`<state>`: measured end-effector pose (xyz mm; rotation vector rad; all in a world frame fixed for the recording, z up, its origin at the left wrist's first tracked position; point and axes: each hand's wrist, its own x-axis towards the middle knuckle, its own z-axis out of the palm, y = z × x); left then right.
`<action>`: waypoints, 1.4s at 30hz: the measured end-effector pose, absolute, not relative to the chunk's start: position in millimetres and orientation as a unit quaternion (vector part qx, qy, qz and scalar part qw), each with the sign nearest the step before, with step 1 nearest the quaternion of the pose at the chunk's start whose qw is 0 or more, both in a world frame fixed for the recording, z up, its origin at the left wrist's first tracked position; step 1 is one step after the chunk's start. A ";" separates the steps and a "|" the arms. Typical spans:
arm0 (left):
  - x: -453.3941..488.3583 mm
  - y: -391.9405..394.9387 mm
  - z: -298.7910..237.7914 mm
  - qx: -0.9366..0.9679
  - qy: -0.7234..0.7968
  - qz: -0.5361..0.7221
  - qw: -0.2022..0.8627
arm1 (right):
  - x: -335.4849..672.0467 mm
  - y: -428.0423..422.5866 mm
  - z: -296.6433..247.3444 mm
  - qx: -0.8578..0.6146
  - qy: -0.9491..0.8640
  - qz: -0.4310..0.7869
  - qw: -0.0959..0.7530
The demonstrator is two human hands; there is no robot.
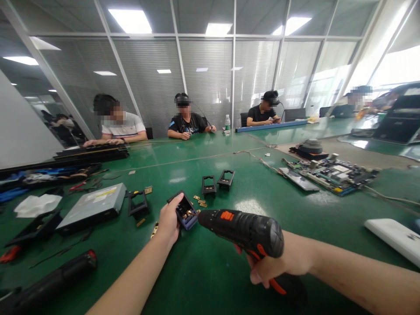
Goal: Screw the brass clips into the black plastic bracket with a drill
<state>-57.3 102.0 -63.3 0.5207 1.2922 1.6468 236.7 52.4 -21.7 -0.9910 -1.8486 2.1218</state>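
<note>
1. Glass panels with blinds (pixel 206 87) stand behind a long green table (pixel 200 280), and people sit along its far side, one of them (pixel 187 124) near a water bottle (pixel 227 126).
2. On the near side, the left hand (pixel 169 221) grips a small black box (pixel 190 225), thumb over its upper rim; its other fingers are mostly hidden. The box is tilted, its open face showing brass bits inside, and sits at the fingertip end of this hand, left of the drill.
3. Wrapped around the handle of a black-and-orange drill (pixel 243 225), the right hand (pixel 271 262) has its fingers curled in. The drill's nose points left at the box's opening; whether the tip touches anything inside, I cannot tell.
4. Just beyond the box lie loose brass plates (pixel 202 202), with two similar black frames (pixel 209 192) behind them.
5. Left of the left hand are another frame (pixel 132 211) and a disc drive (pixel 93 205); a circuit board (pixel 339 173) lies far right.
</note>
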 end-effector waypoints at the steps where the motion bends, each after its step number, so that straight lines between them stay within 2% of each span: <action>1: -57.2 101.8 -63.3 0.214 0.526 0.675 0.471 | 236.9 52.6 -22.2 -0.334 -0.614 0.710 0.082; 21: -56.9 103.6 -63.8 0.211 0.515 0.677 0.481 | 241.9 54.0 -18.1 -0.281 -0.625 0.725 0.071; 35: -58.3 105.1 -64.6 0.199 0.530 0.667 0.484 | 237.7 52.5 -22.1 -0.335 -0.615 0.710 0.074; 42: -57.7 106.0 -66.0 0.199 0.531 0.668 0.481 | 235.5 48.8 -8.9 -0.317 -0.637 0.700 0.058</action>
